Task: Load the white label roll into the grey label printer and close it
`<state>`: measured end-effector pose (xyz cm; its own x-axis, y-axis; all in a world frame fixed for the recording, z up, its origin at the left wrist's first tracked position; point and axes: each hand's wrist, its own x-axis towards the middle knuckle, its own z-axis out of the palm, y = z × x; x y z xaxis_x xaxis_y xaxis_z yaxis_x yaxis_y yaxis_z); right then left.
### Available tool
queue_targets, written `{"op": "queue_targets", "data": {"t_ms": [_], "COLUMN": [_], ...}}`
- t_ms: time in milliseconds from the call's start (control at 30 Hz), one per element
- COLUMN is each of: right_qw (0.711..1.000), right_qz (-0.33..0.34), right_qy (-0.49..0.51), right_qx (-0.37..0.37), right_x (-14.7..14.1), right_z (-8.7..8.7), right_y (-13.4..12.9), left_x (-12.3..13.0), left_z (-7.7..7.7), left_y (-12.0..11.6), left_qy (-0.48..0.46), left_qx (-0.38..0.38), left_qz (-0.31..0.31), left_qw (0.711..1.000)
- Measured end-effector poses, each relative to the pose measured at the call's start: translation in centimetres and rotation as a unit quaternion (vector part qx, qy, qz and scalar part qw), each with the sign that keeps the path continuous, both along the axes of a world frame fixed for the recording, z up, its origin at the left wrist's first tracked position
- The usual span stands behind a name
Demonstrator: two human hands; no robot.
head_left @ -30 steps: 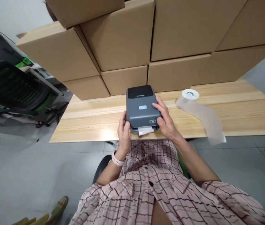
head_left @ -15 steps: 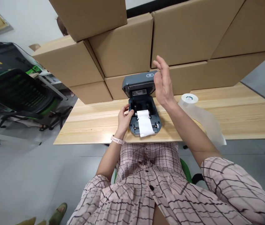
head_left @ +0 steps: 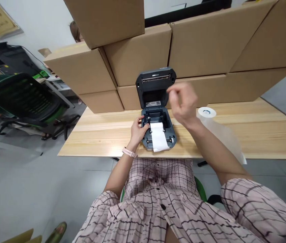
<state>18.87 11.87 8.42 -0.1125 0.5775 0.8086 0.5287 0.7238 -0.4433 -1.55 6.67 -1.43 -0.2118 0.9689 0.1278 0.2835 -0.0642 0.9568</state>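
Observation:
A dark grey label printer (head_left: 172, 130) sits near the table's front edge, its lid (head_left: 155, 82) raised and tilted back. A white paper strip (head_left: 159, 137) lies through the base and reaches its front. My left hand (head_left: 138, 131) is at the printer's left side, thumb on the rim and fingers apart, gripping nothing loose. My right hand (head_left: 184, 101) is in the air beside the lid's right edge, fingers curled; whether it touches the lid or pinches anything is hard to tell from the blur.
Behind the printer, cardboard boxes (head_left: 196, 50) stand stacked along the wooden table (head_left: 102, 135). To the right lies a white roll (head_left: 207, 112) with its strip trailing over the front edge. An office chair (head_left: 21, 98) stands at the left, and a person's head (head_left: 74, 32) shows behind the boxes.
The printer lid has swung further open, showing its inner side. My right hand has gone from stretched fingers to curled ones and sits slightly lower. The camera view has shifted a little.

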Motion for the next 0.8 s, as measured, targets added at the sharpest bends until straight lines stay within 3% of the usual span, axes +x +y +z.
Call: {"op": "queue_targets", "data": {"t_ms": [67, 167, 233, 367, 567, 800], "right_qw": [0.973, 0.857, 0.809, 0.774, 0.75, 0.732], "right_qz": [0.091, 0.194, 0.23, 0.279, 0.347, 0.457], "right_qy": [-0.176, -0.403, -0.461, -0.481, -0.468, -0.329], "right_qx": [-0.117, -0.255, -0.284, -0.302, -0.314, -0.385], "right_x": [0.1, -0.4, -0.9, -1.5, -1.5, 1.2], "right_z": [-1.5, -2.6, -2.6, -2.0, -1.4, 1.4], "right_y": [-1.1, -0.3, 1.0, 2.7, 3.7, 3.8], "left_x": [-0.1, -0.2, -0.3, -0.5, -0.5, -0.7], "left_z": [0.2, 0.9, 1.8, 3.3, 3.5, 4.4], "left_y": [0.0, 0.1, 0.0, -0.1, -0.1, 0.1], "left_qy": [0.025, 0.073, 0.117, 0.202, 0.207, 0.216], "left_qx": [0.004, 0.012, 0.01, -0.004, -0.01, -0.026], "left_qz": [0.003, -0.002, -0.018, -0.043, -0.041, -0.065], "left_qw": [1.0, 0.997, 0.993, 0.978, 0.977, 0.974]}}
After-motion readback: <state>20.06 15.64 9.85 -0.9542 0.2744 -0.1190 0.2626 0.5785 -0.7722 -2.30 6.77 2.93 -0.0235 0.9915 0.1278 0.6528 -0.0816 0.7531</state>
